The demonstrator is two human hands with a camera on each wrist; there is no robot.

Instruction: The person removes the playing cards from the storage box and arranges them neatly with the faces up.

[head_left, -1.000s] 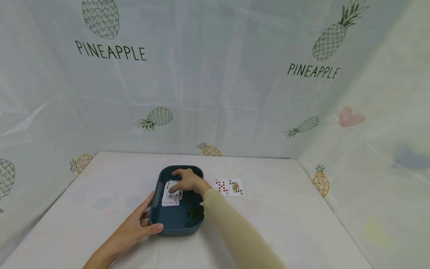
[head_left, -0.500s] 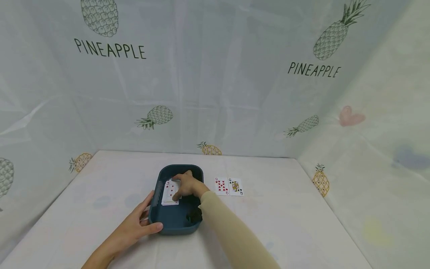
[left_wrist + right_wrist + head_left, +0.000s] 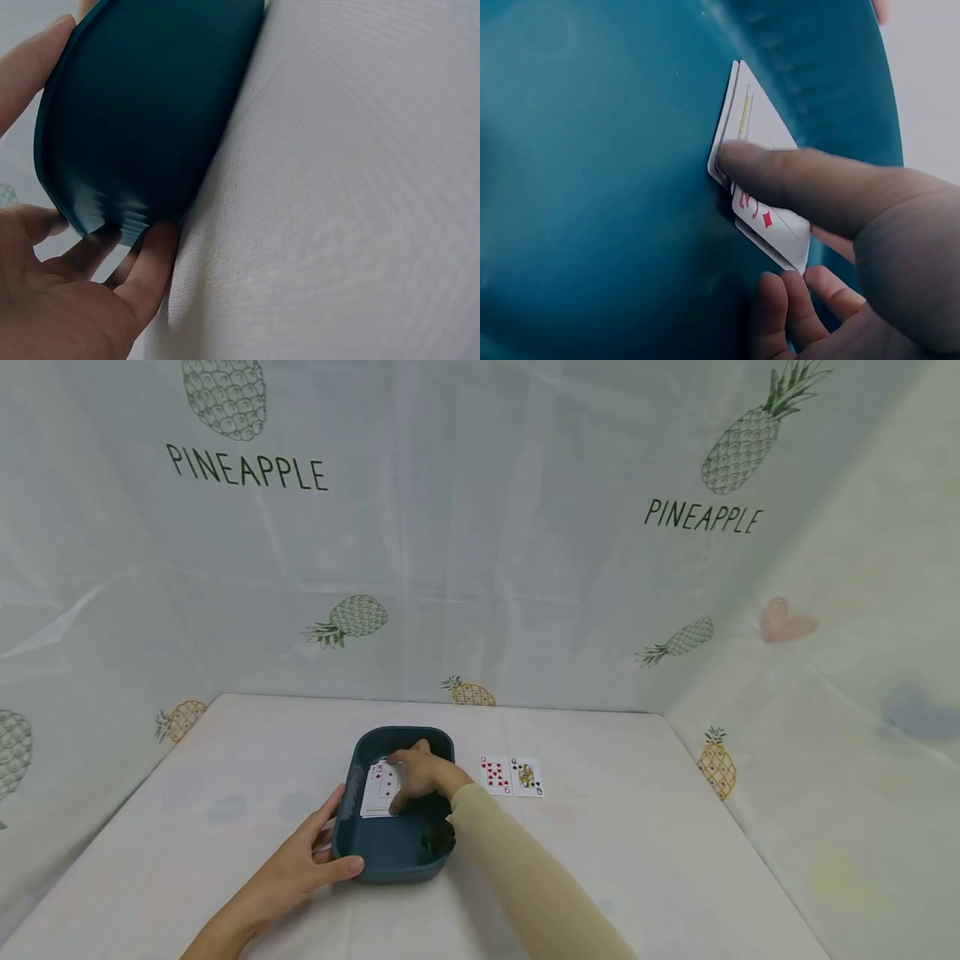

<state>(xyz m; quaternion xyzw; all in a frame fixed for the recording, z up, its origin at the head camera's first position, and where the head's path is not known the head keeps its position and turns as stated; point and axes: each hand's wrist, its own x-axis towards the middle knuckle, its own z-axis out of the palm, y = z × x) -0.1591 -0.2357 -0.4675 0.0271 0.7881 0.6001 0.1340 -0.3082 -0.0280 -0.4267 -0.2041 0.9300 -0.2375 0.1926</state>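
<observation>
From where I stand, the biggest thing is the pale curtain (image 3: 480, 543) rising beyond both hands, printed with pineapple drawings, the word PINEAPPLE twice, and a faded pink heart off to the right hand's side. Below it, under and around both hands, spreads the white-covered table (image 3: 645, 852). A cream sleeve (image 3: 536, 877) runs up from the right wrist toward the person. Between the hands sits a deep blue-green tray (image 3: 378, 847), rounded at the corners, ribbed on the inside of the wall nearest the left hand. The left hand (image 3: 306, 857) grips the tray's near left corner, thumb on the near rim and fingers spread along the outer left wall. The right hand (image 3: 422, 774) reaches over the tray's right side and down into it, pinching a stack of playing cards (image 3: 378, 792) on the tray floor: its thumb presses the near end, while its fingers bend toward the far end. The stack lies just to the left of that hand, partly covered by it, a three of diamonds face up on top, the cards' edges slightly out of line. Outside the tray, just to the right of the right hand, a nine of hearts (image 3: 496, 777) and a black-suited queen (image 3: 527, 777) lie face up side by side. Smallest is a dark shape (image 3: 437, 837) near the right cuff, on the left hand's side, too unclear to name.
</observation>
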